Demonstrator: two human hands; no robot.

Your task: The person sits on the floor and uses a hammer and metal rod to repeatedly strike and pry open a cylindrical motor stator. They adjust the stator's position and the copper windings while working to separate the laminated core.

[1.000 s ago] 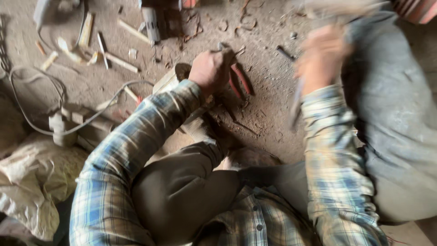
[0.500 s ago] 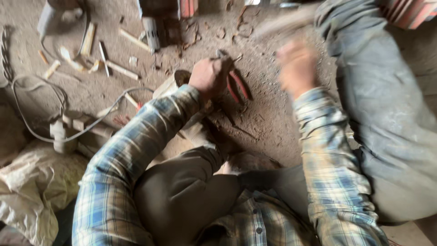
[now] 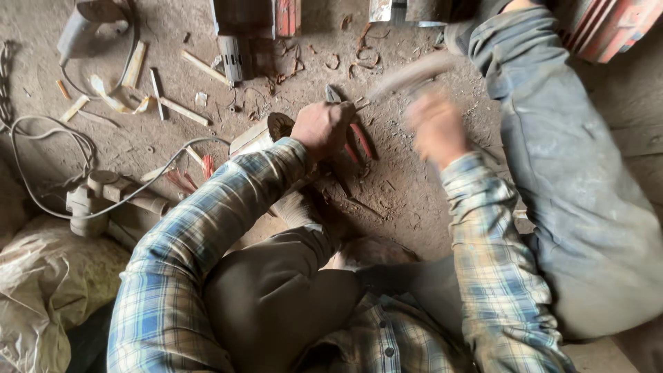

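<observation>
The left hand (image 3: pixel 322 129) presses down on red-handled pliers (image 3: pixel 353 135) lying on the dirt floor (image 3: pixel 407 200). At its three o'clock, the right hand (image 3: pixel 436 129) (badly blurred) grips a pale tool handle (image 3: pixel 409 77) slanting toward one o'clock.
</observation>
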